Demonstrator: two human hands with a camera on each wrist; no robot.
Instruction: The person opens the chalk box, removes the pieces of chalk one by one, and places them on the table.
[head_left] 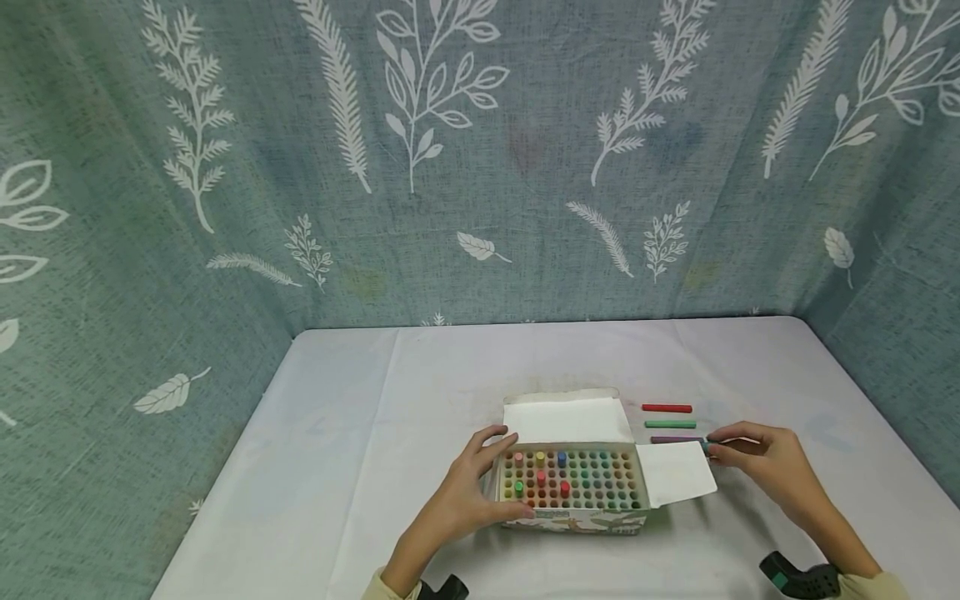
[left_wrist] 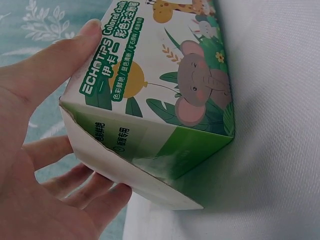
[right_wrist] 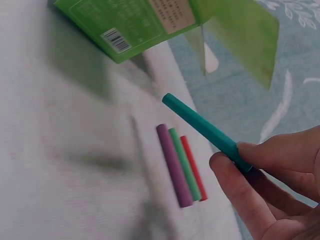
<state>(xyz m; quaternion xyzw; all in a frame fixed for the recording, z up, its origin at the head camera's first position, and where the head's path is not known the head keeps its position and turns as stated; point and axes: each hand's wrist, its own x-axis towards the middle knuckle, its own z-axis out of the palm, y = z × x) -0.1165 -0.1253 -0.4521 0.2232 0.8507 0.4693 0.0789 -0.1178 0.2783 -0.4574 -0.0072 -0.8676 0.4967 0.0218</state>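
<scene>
An opened colored chalk box (head_left: 581, 522) sits on the table, its top holes showing; a few of them hold red, yellow, green and blue chalk pieces. My left hand (head_left: 467, 490) grips the box's left end, thumb at the front edge and fingers at the back. In the left wrist view, fingers lie against the box's side flap (left_wrist: 135, 175). Over to the right, my right hand (head_left: 776, 467) pinches one end of a teal chalk stick (right_wrist: 202, 130), held above the table beside the right flap. Beyond it lie a purple chalk (right_wrist: 174, 165), a green chalk (head_left: 670, 424) and a red chalk (head_left: 667, 408).
The box's lid (head_left: 567, 421) stands raised at the back, and its right flap (head_left: 677, 473) sticks out toward my right hand. A white cloth covers the table (head_left: 360, 500). Leaf-patterned curtains (head_left: 525, 167) close in the back and sides.
</scene>
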